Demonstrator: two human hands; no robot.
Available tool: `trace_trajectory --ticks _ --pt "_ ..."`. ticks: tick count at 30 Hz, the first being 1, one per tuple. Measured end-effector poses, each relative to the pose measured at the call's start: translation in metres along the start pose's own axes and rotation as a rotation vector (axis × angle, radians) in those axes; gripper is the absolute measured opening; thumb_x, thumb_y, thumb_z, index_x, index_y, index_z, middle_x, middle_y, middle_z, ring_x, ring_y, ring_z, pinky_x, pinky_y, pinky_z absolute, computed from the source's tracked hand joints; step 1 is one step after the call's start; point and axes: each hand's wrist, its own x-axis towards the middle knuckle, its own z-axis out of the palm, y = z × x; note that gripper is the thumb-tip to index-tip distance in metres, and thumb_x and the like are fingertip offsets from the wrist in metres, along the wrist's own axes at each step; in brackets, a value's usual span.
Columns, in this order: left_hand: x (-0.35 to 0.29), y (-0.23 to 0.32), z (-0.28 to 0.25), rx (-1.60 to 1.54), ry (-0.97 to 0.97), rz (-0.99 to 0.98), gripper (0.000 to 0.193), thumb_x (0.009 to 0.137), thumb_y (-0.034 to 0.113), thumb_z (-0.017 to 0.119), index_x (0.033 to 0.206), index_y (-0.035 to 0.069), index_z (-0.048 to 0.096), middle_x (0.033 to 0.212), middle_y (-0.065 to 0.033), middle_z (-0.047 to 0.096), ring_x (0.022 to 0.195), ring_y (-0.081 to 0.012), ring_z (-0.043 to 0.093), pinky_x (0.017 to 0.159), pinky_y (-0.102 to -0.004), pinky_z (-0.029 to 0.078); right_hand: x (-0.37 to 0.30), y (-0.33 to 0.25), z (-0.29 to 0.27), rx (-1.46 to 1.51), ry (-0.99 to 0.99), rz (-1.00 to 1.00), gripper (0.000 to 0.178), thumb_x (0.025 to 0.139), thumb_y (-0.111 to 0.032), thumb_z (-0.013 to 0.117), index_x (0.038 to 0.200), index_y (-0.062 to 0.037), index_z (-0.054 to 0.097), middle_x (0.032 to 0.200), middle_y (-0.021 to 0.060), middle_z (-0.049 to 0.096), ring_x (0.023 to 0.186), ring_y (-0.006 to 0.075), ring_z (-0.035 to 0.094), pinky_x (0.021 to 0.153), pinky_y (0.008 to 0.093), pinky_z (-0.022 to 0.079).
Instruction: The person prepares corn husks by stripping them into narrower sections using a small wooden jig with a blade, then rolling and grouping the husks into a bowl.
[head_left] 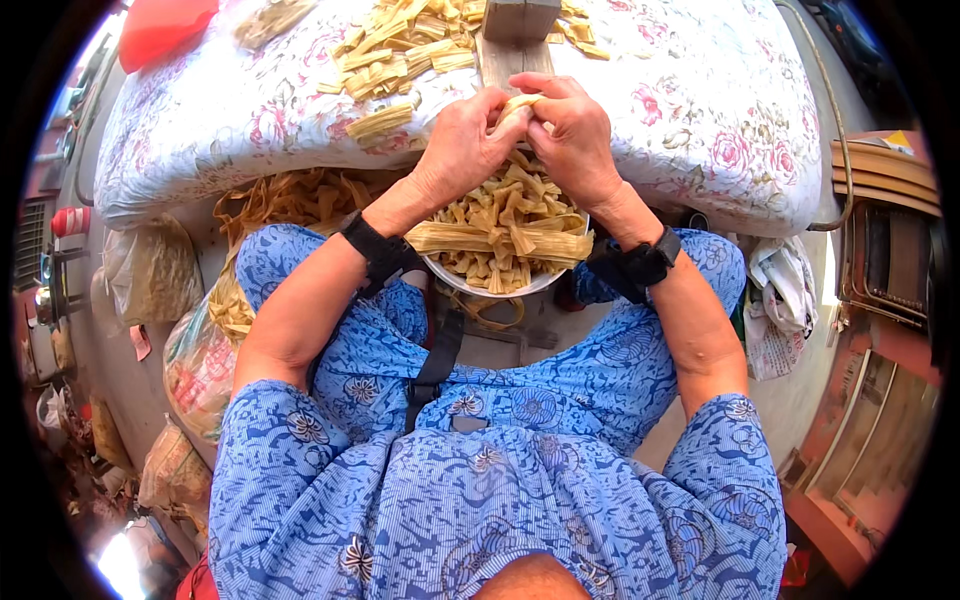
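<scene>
My left hand [462, 142] and my right hand [578, 138] meet at the edge of the flower-patterned cloth, both with bent, closed fingers. Between them they pinch a pale yellow strip [521, 103], which looks like dried husk; the fingers hide much of it. Right below is a white round basin [548, 283] between my knees, heaped with folded, knotted-looking strips [500, 205]. Longer flat strips [545, 243] lie across that heap. Just beyond my fingers stands a wooden stand [512, 62] with an upright block.
Flat-cut yellow strips [400, 50] are piled on the flowered cloth [690, 110], left of the wooden stand. A red bag [165, 30] lies at the far left. Brown dried leaves [300, 200] hang below the cloth's edge. Plastic bags [150, 265] stand on the floor at left.
</scene>
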Motion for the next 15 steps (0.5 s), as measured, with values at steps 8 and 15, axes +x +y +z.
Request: trace_trajectory --ticks 8,15 --pt "0.001 0.029 -0.013 -1.036 -0.161 -0.602 0.026 0.085 0.029 0.058 0.089 0.004 0.059 0.057 0.0090 0.036 0.046 0.0005 0.026 0.042 -0.0161 0.021 0.009 0.019 -0.015 0.834 0.208 0.431 0.010 0.077 -0.002 0.060 0.082 0.0022 0.067 0.106 0.0088 0.059 0.097 0.0139 0.054 0.083 0.0257 0.044" --pt "-0.004 0.012 -0.025 -0.768 -0.343 -0.425 0.021 0.089 0.023 0.052 0.083 0.005 0.061 0.056 0.0086 0.038 0.048 -0.0001 0.028 0.043 -0.0159 0.023 0.006 0.017 -0.029 0.960 0.024 0.791 0.021 0.083 -0.014 0.058 0.099 -0.0009 0.061 0.100 0.0051 0.060 0.086 0.0085 0.055 0.074 0.0226 0.048"
